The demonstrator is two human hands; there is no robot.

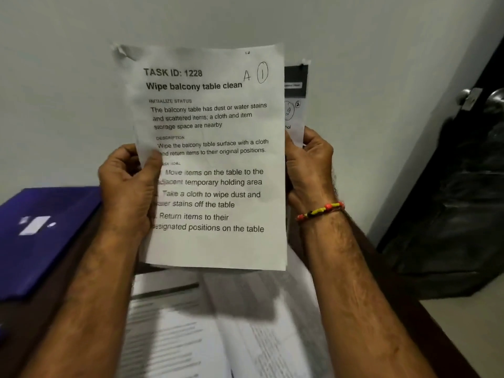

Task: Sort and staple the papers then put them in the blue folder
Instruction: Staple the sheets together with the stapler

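Observation:
I hold printed papers upright in front of me. The front sheet [215, 132] reads "TASK ID: 1228", with a handwritten "A" and a circled 1 at its top right. My left hand [128, 184] grips its left edge, thumb on the face. My right hand [311, 170] grips the right edge together with a second sheet [296, 105] that sticks out behind, marked with a circled 2. The blue folder [46, 233] lies shut on the table at the left. More papers [218, 323] lie spread on the table below my hands. No stapler is in view.
The dark wooden table [387, 293] stands against a pale wall; its right edge runs diagonally. A dark door with a metal knob [496, 98] is at the far right, with a dark bag-like shape [458, 214] below it. A beaded bracelet [321, 211] circles my right wrist.

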